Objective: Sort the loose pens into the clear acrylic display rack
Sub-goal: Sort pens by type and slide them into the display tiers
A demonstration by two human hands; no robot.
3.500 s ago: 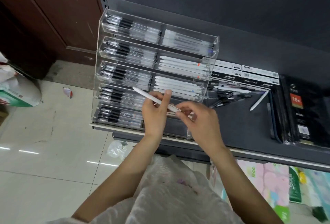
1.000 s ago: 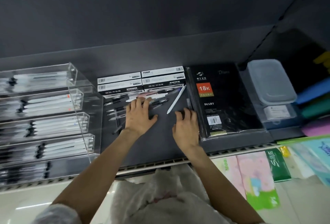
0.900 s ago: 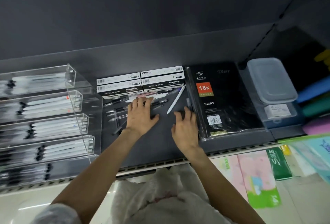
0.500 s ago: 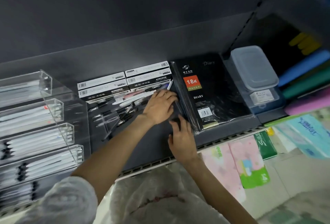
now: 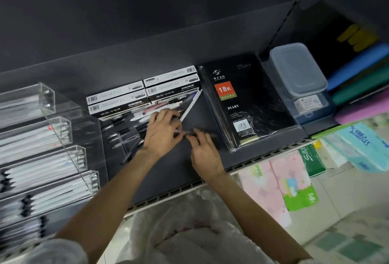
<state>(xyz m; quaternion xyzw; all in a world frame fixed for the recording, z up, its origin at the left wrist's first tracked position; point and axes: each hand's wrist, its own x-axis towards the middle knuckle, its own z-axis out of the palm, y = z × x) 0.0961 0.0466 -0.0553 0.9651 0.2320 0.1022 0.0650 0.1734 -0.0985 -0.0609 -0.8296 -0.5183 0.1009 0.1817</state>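
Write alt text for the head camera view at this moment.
Both hands meet over a dark pen on a dark shelf: the left hand and right hand each pinch the dark pen. Loose pens lie beside them; the clear acrylic rack stands left.

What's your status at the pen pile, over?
Both hands on a dark pen: left hand pinches one end, right hand the other. Loose pens on shelf. Acrylic rack far left. White pen leans beside left fingers.
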